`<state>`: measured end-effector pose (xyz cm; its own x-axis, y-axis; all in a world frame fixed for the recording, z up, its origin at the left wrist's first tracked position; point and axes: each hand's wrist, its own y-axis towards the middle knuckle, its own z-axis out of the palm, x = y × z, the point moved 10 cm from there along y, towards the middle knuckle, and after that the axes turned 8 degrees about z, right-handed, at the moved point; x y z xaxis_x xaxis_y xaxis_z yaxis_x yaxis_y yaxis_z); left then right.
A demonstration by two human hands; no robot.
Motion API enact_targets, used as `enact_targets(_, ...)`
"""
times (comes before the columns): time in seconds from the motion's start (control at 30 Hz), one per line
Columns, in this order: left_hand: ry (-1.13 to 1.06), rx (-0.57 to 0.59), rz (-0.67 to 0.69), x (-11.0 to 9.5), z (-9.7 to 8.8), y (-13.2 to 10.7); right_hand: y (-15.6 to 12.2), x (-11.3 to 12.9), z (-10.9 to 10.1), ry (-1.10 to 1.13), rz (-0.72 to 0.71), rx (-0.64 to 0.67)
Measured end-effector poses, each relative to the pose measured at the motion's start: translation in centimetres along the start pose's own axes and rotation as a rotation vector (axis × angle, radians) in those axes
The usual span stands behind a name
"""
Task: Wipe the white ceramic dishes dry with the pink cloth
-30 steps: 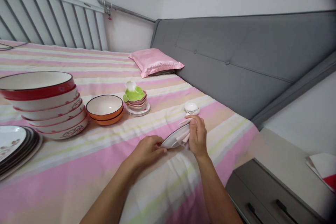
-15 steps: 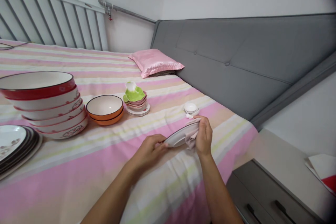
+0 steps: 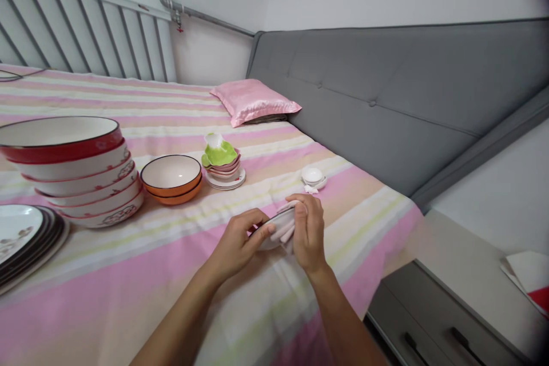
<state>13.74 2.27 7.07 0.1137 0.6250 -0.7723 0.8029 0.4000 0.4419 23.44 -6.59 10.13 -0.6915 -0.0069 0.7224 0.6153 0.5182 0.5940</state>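
Note:
My left hand (image 3: pixel 239 239) grips the left edge of a tilted pale plate (image 3: pixel 269 242), thumb on its near face. My right hand (image 3: pixel 309 233) is closed on a pinkish cloth (image 3: pixel 285 233), folded over the plate's right rim. Both hands hang low over the near part of the bed, and they hide much of the plate. Just beyond my right hand sit small white dishes (image 3: pixel 312 176) with a crumpled white scrap by them. Farther left is a stack of small dishes topped by a green leaf-shaped one (image 3: pixel 221 154).
Two orange bowls (image 3: pixel 171 199) stand beside a tall stack of red-rimmed bowls (image 3: pixel 98 186). Dark-edged plates (image 3: pixel 19 226) are piled at the far left. A pink pillow (image 3: pixel 257 102) lies against the grey headboard (image 3: pixel 369 80). Right of the striped bed is a drawer cabinet (image 3: pixel 429 309).
My right hand and the cloth have moved left, closer to my left hand. The plate has shifted slightly left and turned, and my left thumb now lies over its near face.

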Motion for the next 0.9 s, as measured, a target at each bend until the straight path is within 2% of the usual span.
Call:
enact_targets(0.13, -0.012, 0.001, 0.005, -0.1, 0.3, 0.1, -1.0, 3.0, 1.3, -0.134, -0.157, 0.079)
enact_targets(0.3, -0.044, 0.026, -0.032, 0.7, 0.3, 0.1, -1.1, 3.4, 2.1, -0.180, -0.220, 0.128)
enact_targets(0.47, -0.093, 0.183, -0.064, 2.3, 1.1, -0.4, 0.0, 1.6, 1.1, -0.141, -0.181, 0.083)
enact_targets(0.63, 0.016, 0.257, -0.143, 4.6, 2.1, -0.8, 1.5, -2.1, -1.2, -0.056, -0.033, -0.011)
enact_targets(0.77, 0.082, 0.267, -0.154, 5.2, 3.1, -0.9, 2.1, -5.0, -2.6, 0.023, 0.076, -0.076)
enact_targets(0.9, 0.126, 0.247, -0.143, 5.2, 3.6, -1.0, 2.1, -5.4, -2.7, 0.032, 0.094, -0.083)
